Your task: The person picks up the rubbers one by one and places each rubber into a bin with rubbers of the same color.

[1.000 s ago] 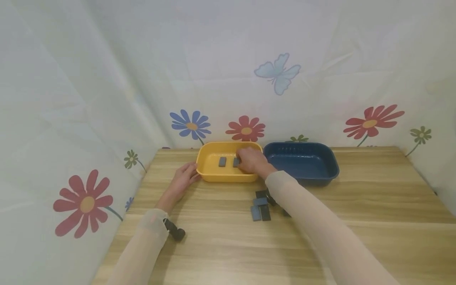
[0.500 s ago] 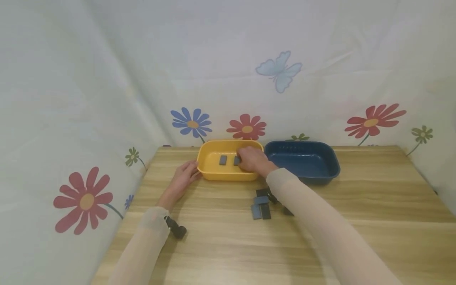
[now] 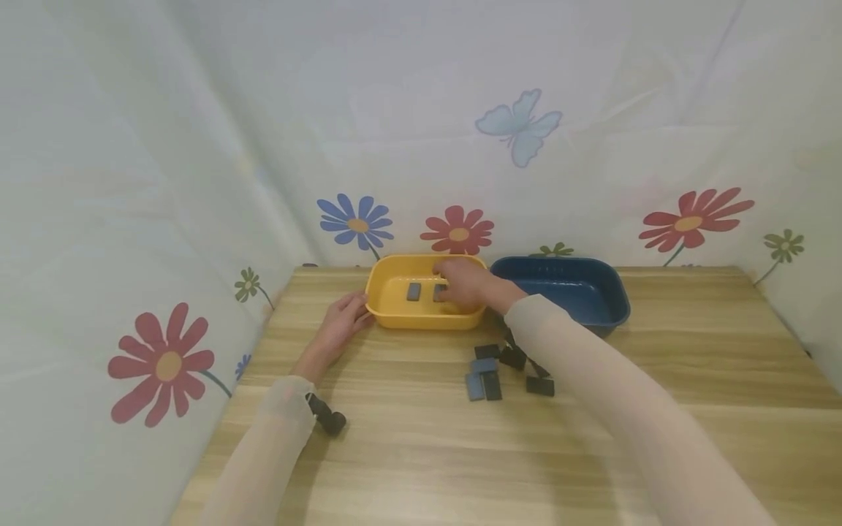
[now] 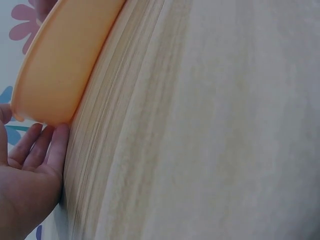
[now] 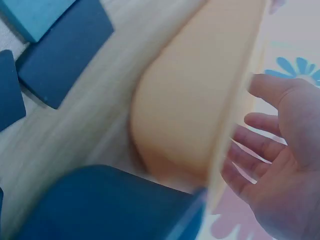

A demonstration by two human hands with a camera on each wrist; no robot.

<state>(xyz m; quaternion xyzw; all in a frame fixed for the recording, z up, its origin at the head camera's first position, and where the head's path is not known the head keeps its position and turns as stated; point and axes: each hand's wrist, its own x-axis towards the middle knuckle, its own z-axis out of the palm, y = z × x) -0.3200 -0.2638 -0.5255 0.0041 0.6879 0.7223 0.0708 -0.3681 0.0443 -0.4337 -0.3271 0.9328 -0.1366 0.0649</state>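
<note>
Two small grey rectangular tiles, a left tile (image 3: 414, 291) and a right tile (image 3: 439, 293), lie apart on the floor of a yellow plastic basin (image 3: 421, 322). Over the basin's right part is my right hand (image 3: 463, 283), partly covering the right tile. In the right wrist view that hand (image 5: 295, 150) has loosely spread fingers and nothing between them. My left hand (image 3: 345, 318) touches the basin's left end. Its fingers, nearly straight in the left wrist view, rest against the outer wall of the basin (image 4: 65, 65) near the tabletop.
A dark blue basin (image 3: 621, 299) stands right beside the yellow one. In front lie several loose tiles, among them a grey tile (image 3: 475, 386) and a black tile (image 3: 540, 386), some hidden by my right forearm. A flowered curtain (image 3: 395, 146) hangs behind the table.
My right hand has let go of the right tile. Its fingers have spread and it has lifted slightly to the right. The left hand stays at the yellow basin's end.
</note>
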